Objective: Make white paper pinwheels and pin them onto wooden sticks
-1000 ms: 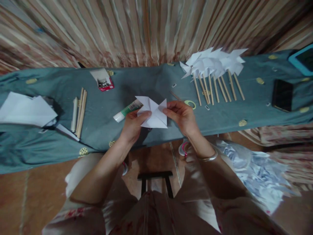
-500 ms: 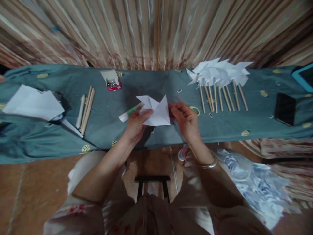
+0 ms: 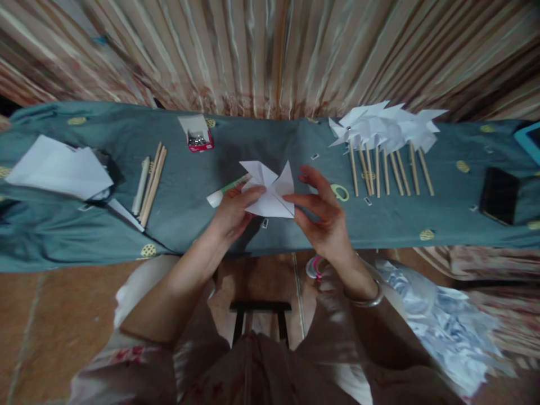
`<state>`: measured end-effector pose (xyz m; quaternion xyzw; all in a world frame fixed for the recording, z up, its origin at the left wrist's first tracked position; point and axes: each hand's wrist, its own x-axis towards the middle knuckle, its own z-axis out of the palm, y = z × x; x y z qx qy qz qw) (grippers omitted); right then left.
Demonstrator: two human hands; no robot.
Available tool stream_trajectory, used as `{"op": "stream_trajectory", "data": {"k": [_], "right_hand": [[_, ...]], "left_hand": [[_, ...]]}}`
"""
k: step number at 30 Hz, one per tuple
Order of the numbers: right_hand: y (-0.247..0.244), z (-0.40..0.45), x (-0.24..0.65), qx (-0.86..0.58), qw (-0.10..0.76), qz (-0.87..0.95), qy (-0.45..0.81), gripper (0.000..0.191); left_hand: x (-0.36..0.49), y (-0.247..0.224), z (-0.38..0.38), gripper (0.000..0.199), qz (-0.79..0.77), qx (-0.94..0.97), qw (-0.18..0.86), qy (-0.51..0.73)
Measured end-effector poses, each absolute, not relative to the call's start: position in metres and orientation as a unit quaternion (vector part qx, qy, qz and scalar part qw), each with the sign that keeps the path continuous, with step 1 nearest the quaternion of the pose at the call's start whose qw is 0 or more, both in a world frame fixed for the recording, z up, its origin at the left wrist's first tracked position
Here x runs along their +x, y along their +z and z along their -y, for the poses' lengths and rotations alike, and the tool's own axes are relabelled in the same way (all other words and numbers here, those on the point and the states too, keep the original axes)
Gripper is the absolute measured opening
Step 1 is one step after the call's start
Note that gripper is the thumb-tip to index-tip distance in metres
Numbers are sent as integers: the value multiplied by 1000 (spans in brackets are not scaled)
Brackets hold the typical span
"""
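A white paper pinwheel (image 3: 270, 205), its blades folded and pointed, is held up over the cloth in front of me. My left hand (image 3: 238, 211) pinches its left side, thumb on top near the centre. At its right edge is my right hand (image 3: 318, 211), index fingertip over the paper and thumb by the lower corner, the other fingers raised apart. Partly behind my left hand lies a white and green glue stick (image 3: 217, 197). A yellow-green ring, perhaps a scissors handle (image 3: 340, 192), shows just beyond my right hand.
Finished pinwheels on sticks (image 3: 388, 132) lie at right, near a black phone (image 3: 500, 194). Leftward are an open red box of metal pins (image 3: 200, 140), wooden sticks (image 3: 154, 185) and white paper sheets (image 3: 59, 169). A bag of paper scraps (image 3: 442, 320) sits below the table.
My right hand has moved from beside the pinwheel's right edge onto it, its fingers spreading more. My left hand keeps its hold. The whole view has shifted slightly.
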<state>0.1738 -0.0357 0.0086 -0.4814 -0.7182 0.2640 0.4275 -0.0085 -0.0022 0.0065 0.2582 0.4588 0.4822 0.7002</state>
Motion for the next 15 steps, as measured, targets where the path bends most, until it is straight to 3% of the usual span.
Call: {"op": "stream_trajectory", "data": {"k": [15], "right_hand": [[13,36,184,-512,395,717,260,18]], "left_hand": [[-6,0,5,21,-510,342,648,451]]}}
